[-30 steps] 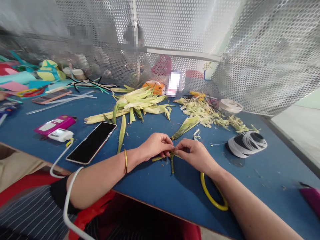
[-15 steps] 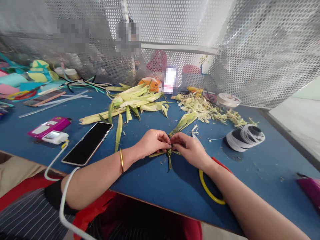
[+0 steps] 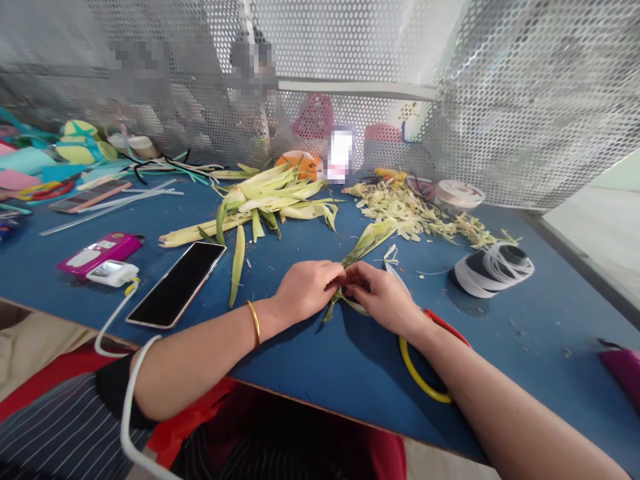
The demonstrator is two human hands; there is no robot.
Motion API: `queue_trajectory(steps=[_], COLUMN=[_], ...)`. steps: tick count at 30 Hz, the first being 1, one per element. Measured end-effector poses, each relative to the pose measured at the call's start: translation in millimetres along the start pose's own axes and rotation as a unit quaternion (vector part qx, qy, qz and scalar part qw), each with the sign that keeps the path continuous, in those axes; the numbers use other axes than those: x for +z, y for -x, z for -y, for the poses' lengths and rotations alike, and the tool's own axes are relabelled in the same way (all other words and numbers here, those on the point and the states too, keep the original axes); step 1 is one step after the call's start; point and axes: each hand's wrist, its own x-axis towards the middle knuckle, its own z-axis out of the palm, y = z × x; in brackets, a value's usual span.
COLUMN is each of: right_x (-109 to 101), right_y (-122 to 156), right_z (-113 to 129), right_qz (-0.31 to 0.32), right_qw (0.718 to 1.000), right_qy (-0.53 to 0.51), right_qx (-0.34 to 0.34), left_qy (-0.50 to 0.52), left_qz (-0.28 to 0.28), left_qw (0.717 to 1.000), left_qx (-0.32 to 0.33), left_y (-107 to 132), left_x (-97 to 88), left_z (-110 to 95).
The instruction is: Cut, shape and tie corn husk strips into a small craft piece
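My left hand (image 3: 311, 288) and my right hand (image 3: 383, 297) meet over the blue table, fingertips pinched together on a bundle of green corn husk strips (image 3: 367, 241). The bundle's broad, pale end points away to the upper right. Narrow ends of it stick out below my fingers, and the part between the fingertips is hidden. Under my right wrist lie scissors (image 3: 417, 380) with red and yellow handles; part of a blade shows beyond the hand.
A pile of husk leaves (image 3: 270, 200) lies at the back, with braided husk (image 3: 400, 210) to its right. A spool of white cord (image 3: 493, 270) is at right. A black-screened phone (image 3: 177, 285) and a purple device (image 3: 103, 253) lie left. Perforated sheeting (image 3: 350, 60) stands behind.
My left hand has turned over the husk bundle, its back now more upward. The bundle's lower end has swung to the left. My right hand stays nearly in place.
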Motion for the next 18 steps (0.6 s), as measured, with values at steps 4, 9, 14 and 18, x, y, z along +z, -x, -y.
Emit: queue_trajectory(steps=[4,9,14,18], right_x=[-1.1,-2.7,-5.3,-6.4], right_y=[-0.4,-1.6,-3.0,-3.9], right_z=[0.6,1.3,2.4,1.5], right_qz=[0.0,-0.002,-0.022,-0.027], right_qw=[1.0,0.997,1.0,0.999], right_qy=[-0.016,-0.065,-0.016,0.016], right_qx=[0.012,0.033,0.011,0.01], left_qy=[-0.037,-0.016,0.021,0.033], left_qz=[-0.003,-0.021,-0.026,-0.028], left_qw=[0.999,0.999,0.998,0.997], left_qx=[0.012,0.025,0.048,0.057], left_y=[1.2,0.9,-0.1,-0.2], left_x=[2.4,1.5,1.2,1.2], left_z=[1.9,3.0,1.8,1.5])
